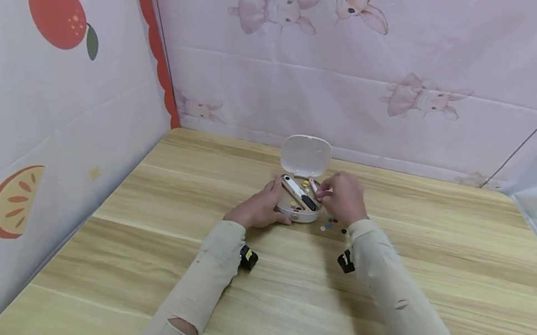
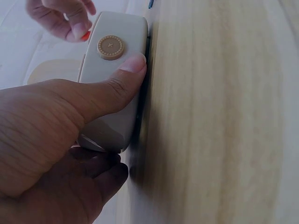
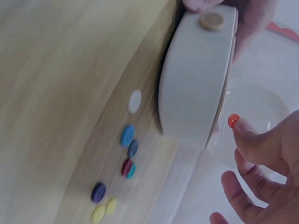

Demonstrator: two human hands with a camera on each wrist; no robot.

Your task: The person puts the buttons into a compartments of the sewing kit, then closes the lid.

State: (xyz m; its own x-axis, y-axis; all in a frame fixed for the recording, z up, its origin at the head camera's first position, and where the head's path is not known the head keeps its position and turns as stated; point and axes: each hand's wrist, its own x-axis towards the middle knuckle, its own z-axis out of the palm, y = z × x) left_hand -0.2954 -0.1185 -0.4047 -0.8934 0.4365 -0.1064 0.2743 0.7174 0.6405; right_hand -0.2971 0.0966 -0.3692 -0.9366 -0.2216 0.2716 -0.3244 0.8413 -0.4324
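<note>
My right hand (image 1: 345,196) pinches an orange-red button (image 3: 234,120) at the right side of the open white box (image 1: 299,216) — my left hand (image 1: 259,205) grips the box, thumb against its front — and loose buttons (image 3: 127,136) lie beside it on the wooden table (image 1: 282,303).

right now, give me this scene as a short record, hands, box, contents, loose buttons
left hand: holds the white box
right hand: pinches an orange button near the box's right edge
lid: open, raised at the back
inside: a white-and-black tool, plus small colored pieces
loose buttons: on the table, right of the box; white, blue, dark red and yellow among them
</note>
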